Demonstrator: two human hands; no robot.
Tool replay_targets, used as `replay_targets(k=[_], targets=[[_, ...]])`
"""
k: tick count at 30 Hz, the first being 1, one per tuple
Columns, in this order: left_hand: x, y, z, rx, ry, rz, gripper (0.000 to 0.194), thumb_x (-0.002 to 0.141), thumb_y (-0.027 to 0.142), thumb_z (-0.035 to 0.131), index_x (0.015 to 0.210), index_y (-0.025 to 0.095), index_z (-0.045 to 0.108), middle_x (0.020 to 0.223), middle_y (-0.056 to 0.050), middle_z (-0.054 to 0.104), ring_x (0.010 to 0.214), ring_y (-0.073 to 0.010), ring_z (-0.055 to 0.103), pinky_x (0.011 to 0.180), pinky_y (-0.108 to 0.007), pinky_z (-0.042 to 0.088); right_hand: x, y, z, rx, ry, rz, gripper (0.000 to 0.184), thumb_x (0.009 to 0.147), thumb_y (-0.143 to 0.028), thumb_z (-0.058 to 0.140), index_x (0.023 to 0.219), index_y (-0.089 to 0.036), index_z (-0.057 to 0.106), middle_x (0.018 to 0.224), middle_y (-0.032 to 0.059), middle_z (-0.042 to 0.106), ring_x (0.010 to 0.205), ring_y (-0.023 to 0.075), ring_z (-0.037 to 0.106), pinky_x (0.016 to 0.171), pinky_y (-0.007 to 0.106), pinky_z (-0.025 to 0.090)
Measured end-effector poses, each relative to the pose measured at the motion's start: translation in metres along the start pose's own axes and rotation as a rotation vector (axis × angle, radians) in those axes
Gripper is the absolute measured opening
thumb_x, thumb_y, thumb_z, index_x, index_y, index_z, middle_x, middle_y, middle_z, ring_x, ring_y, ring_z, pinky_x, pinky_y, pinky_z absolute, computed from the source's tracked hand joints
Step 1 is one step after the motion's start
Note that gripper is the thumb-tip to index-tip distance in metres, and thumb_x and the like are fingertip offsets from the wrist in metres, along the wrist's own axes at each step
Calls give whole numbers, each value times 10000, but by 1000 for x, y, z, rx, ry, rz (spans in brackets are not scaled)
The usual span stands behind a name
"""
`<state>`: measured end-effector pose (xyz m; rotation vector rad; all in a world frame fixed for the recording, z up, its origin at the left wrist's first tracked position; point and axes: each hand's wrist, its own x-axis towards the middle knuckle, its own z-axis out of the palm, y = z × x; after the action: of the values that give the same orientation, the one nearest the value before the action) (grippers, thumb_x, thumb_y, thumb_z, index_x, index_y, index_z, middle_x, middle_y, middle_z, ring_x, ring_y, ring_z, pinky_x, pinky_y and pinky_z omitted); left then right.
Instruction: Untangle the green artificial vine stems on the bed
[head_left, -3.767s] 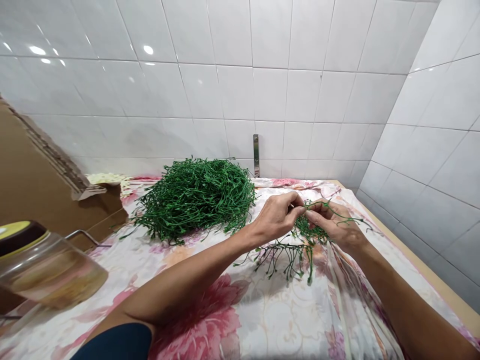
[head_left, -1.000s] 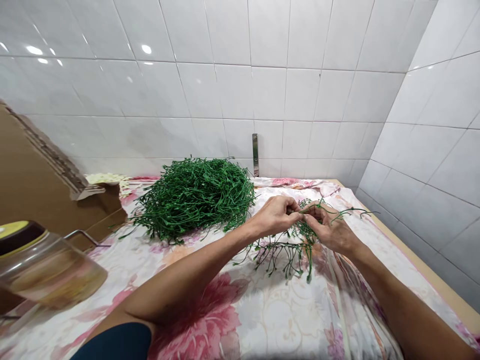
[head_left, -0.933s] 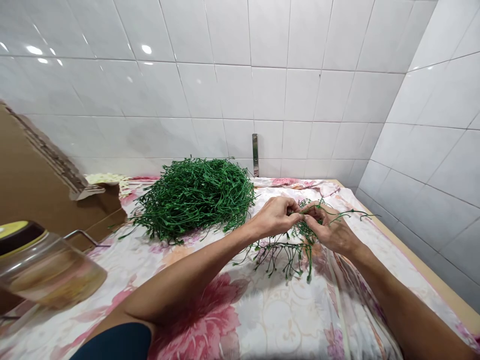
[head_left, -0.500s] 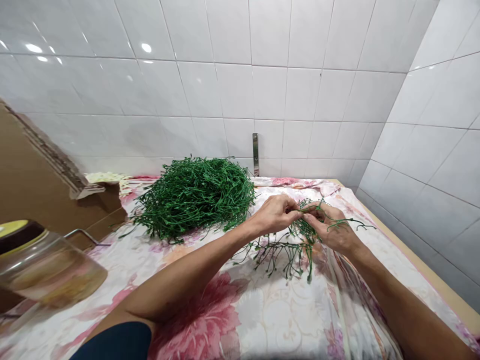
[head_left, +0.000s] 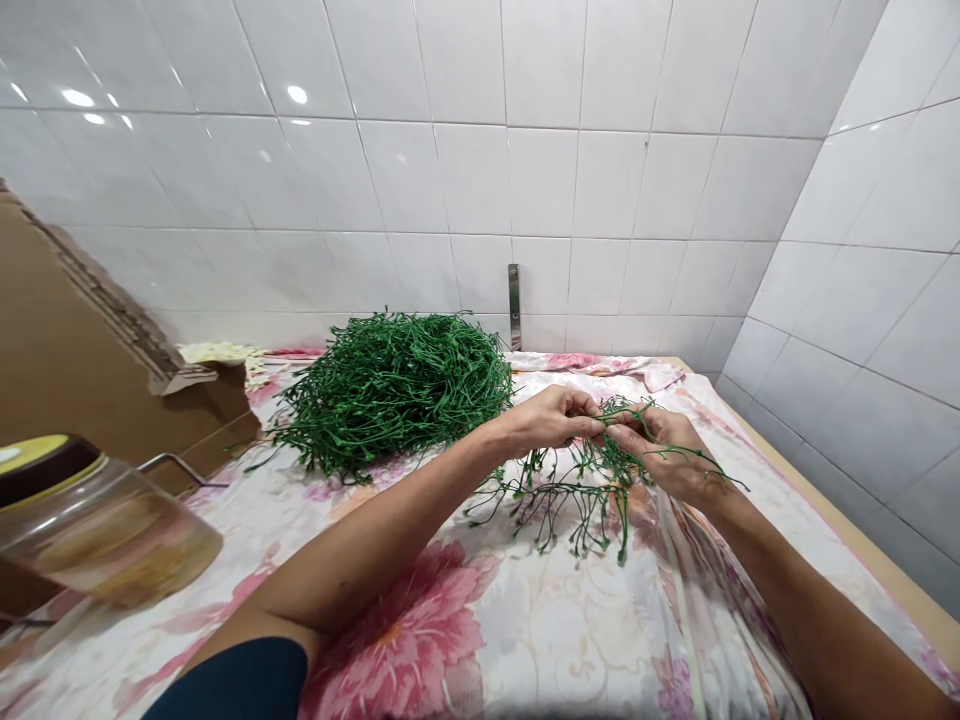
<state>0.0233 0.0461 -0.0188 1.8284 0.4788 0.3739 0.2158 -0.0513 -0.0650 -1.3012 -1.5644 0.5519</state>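
White glossy tiles (head_left: pixel 450 170) line the far and right walls, with a slim metal bracket (head_left: pixel 514 295) fixed low on the far wall and a sheet of brown cardboard (head_left: pixel 90 310) standing along the left. Across the desk (head_left: pixel 889 580), which shows a tan edge on the right, lies a cloth printed with pink flowers (head_left: pixel 405 650). Toward the far side of that cloth sits a large tangled heap of green stems (head_left: pixel 397 395). A pale, crumpled patch of something (head_left: pixel 217 352) shows beyond it, too small to name. Near left stands a glass jar (head_left: pixel 112 540) with a dark lid topped in yellow, and a thin metal rod (head_left: pixel 176 462) lies just behind it. Your left hand (head_left: pixel 540 420) is just to the right of the heap, with a dark blue sleeve (head_left: pixel 232 685) at the near end of that arm, and your right hand (head_left: pixel 664 455) faces it. The fingers (head_left: pixel 581 405) of both hands are closed narrowly and meet, pinching a green sprig (head_left: pixel 577 500) whose thin branches spread beneath them over the cloth.
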Motion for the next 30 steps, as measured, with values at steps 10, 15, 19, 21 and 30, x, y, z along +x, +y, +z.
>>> replay_targets(k=[10, 15, 19, 21, 30], targets=[[1, 0, 15, 260, 177, 123, 329, 832, 448, 670, 744, 131, 650, 641, 13, 511, 571, -94, 393, 518, -240, 261, -6, -7, 0, -310, 205, -187, 193, 918, -351, 626, 936, -195, 738, 830, 53, 733, 712, 187, 645, 676, 301, 487], [1, -2, 15, 233, 169, 98, 269, 796, 389, 655, 683, 153, 591, 598, 47, 416, 551, -87, 332, 519, -244, 226, -6, -7, 3, -333, 215, -234, 169, 929, -321, 605, 914, -192, 714, 828, 51, 709, 735, 191, 642, 694, 306, 480], [5, -7, 15, 136, 147, 32, 192, 724, 321, 644, 668, 164, 549, 593, 58, 397, 549, -86, 313, 526, -250, 228, -5, -2, 5, -393, 196, -286, 139, 927, -277, 592, 899, -188, 695, 835, 54, 693, 767, 201, 638, 715, 311, 475], [7, -11, 16, 197, 166, 27, 155, 705, 300, 633, 674, 160, 573, 603, 48, 433, 573, -98, 357, 544, -255, 252, -4, 1, 7, -452, 182, -315, 127, 916, -241, 579, 883, -185, 687, 846, 62, 685, 788, 210, 638, 725, 316, 473], [8, -12, 15, 423, 243, 6, 116, 688, 270, 603, 678, 159, 635, 590, 31, 475, 602, -123, 405, 560, -265, 258, -1, 9, 17, -529, 207, -168, 118, 858, -230, 583, 882, -193, 692, 838, 61, 705, 755, 223, 648, 705, 324, 466]])
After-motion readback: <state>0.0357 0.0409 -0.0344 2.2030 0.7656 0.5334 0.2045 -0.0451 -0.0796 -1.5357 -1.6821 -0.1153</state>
